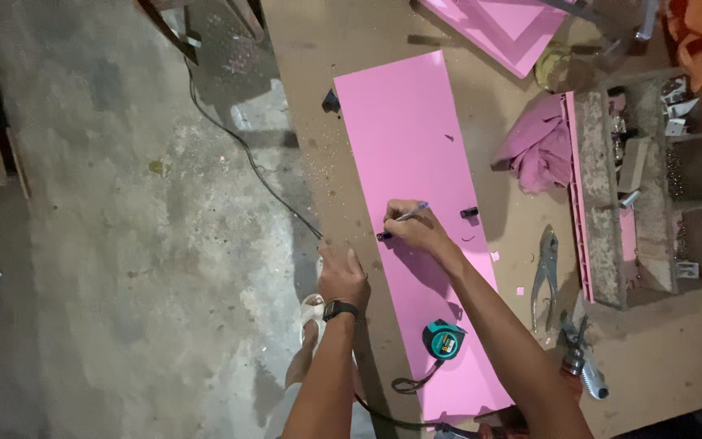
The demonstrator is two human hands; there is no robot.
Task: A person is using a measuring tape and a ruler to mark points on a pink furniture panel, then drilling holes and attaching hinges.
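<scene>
Pink laminated panel [404, 154] lying lengthwise on a brown workbench [318, 49], running from upper centre to the bottom of the frame. Right hand [418, 230], at mid-panel, is clenched around a pen [409, 214] whose tip meets the panel surface. Left hand [341, 275], fingers flat and grasping nothing, rests at the panel's left edge and wears a dark wristwatch [340, 309]. Teal tape measure [444, 339] sits on the panel's lower end. Pliers [544, 272] lie right of the panel; a pink cloth [538, 146] and a compartmented parts tray [652, 179] occupy the right of the frame.
</scene>
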